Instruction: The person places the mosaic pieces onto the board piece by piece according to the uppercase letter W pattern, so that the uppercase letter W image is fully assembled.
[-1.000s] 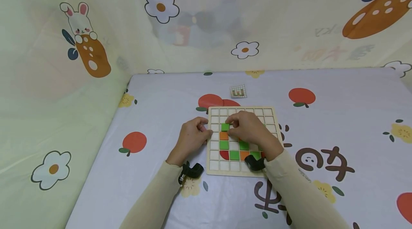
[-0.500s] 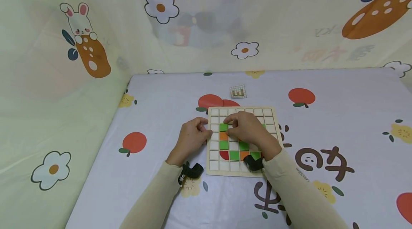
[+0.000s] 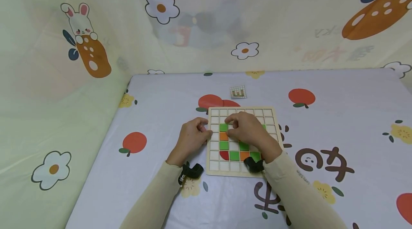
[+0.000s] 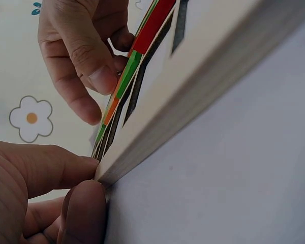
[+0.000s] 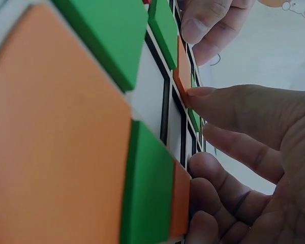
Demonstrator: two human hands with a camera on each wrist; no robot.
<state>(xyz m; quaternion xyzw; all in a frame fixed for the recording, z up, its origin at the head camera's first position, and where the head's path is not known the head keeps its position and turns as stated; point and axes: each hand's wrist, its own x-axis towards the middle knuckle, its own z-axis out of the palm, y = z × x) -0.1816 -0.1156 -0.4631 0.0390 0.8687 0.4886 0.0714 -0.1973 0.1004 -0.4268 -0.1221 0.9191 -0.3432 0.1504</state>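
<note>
A square wooden grid board (image 3: 235,173) lies on the cloth, with flat green, orange and red tiles in some cells. My left hand (image 3: 190,136) pinches the board's left edge; its thumb and index finger meet at the rim in the left wrist view. Over the board, my right hand (image 3: 249,128) has thumb and index finger on either side of a green tile (image 3: 222,127) in the second column. The thumb tip touches the orange tile (image 3: 223,136) just below it. Below sit another green tile (image 3: 224,145) and a red rounded piece (image 3: 224,155). Several tiles are partly hidden under the right hand.
Behind the board lies a small card (image 3: 238,93) printed with a grid pattern. The table cloth (image 3: 154,171) is pale with apple and flower prints, and a printed curtain (image 3: 199,32) rises at the back. Black wrist devices (image 3: 192,171) sit near both cuffs.
The green tile has shifted slightly left into its cell, level with the column below. The right hand moved a little left with it, then its fingertips eased slightly right. The left hand stays put.
</note>
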